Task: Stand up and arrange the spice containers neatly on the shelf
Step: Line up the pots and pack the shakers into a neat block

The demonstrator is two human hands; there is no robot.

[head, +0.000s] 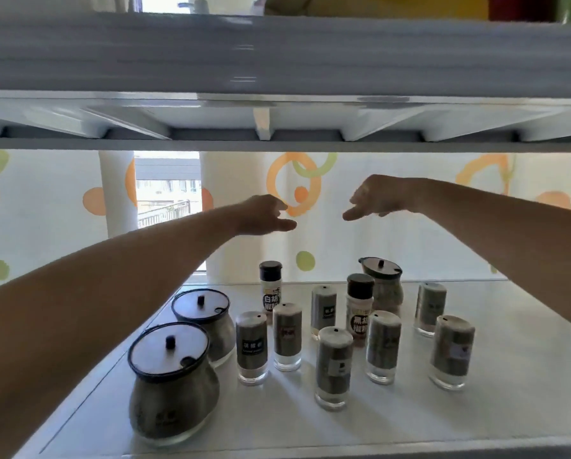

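Head view: white shelf (476, 419) seen from the front, upper shelf board (277, 54) across the top.
Left hand (264, 215): raised above the containers, fingers loosely extended, grasping nothing.
Right hand (377, 197): raised level with the left, near it but apart, fingers loose, grasping nothing.
Lidded jars: front jar (173, 385) and second jar (206, 323) at left, touching; third jar (385, 286) at rear right. All upright.
Glass shakers: seven, upright, scattered mid-shelf, e.g. (334, 367) in front and (451, 351) at right.
Dark-capped bottles: white-label bottle (271, 289) at rear centre; second bottle (358, 309) just beside the third jar.
Background: curtain (45, 210) with orange and green circles.
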